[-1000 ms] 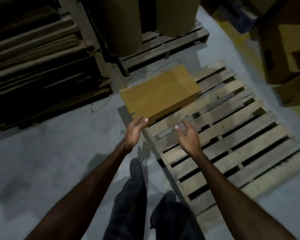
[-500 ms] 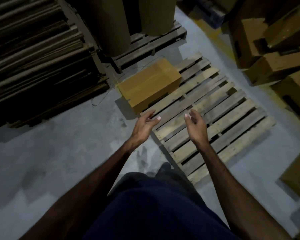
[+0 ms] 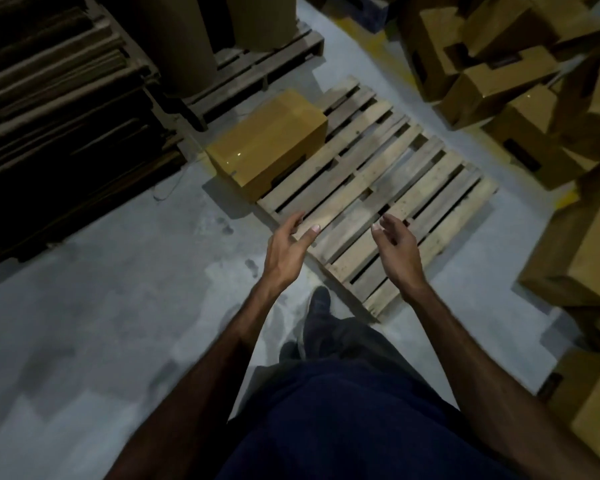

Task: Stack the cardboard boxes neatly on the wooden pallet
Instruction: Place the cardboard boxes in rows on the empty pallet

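One box (image 3: 267, 143) sits on the far left corner of the pallet (image 3: 388, 202), with its long side running along that left edge. It looks like it hangs a little over the edge, but the light is dim and it is hard to be sure. Both hands are empty and held out over the near part of the pallet. The left hand (image 3: 286, 249) has loose fingers spread a bit wide, and the right hand (image 3: 395, 247) has fingers softly bent, holding nothing. The box is ahead and to the left of both hands, closer to the left one. More boxes (image 3: 520, 98) lie in a messy pile on the floor, off to the right. That pile is nearer the right hand, so the next box would likely come from that side. Most of the pallet has no box on it yet.
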Demonstrator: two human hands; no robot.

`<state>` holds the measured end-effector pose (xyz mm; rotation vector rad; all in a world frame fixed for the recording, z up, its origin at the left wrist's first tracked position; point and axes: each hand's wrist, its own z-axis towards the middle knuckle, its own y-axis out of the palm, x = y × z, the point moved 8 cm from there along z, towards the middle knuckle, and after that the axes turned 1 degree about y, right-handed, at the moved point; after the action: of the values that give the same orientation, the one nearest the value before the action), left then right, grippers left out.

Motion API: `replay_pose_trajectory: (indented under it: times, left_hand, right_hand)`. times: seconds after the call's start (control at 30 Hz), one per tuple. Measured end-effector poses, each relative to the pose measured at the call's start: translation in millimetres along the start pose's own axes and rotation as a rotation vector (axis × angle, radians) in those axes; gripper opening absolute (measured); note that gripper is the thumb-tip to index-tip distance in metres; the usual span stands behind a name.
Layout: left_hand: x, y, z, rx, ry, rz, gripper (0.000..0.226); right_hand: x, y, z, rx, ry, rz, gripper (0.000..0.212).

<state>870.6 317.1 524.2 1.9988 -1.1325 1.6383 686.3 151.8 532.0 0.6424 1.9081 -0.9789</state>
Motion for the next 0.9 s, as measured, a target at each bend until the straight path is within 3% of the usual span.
replay_pose_trajectory:
  times: [0.2, 0.43, 0.9]
  left_hand:
    - [8, 50, -51, -0.089, 0.018, 0.008, 0.059]
    - [46, 137, -80, -0.2, 0.127, 0.115, 0.076]
    - [108, 524, -167, -0.571, 0.229, 0.203, 0.082]
  right_hand:
    - [31, -51, -52, 0.075, 0.005, -0.005, 0.057]
    - [78, -146, -77, 0.191, 0.017, 0.057, 0.059]
    - [256, -480, -173, 0.552, 0.193, 0.164, 0.058]
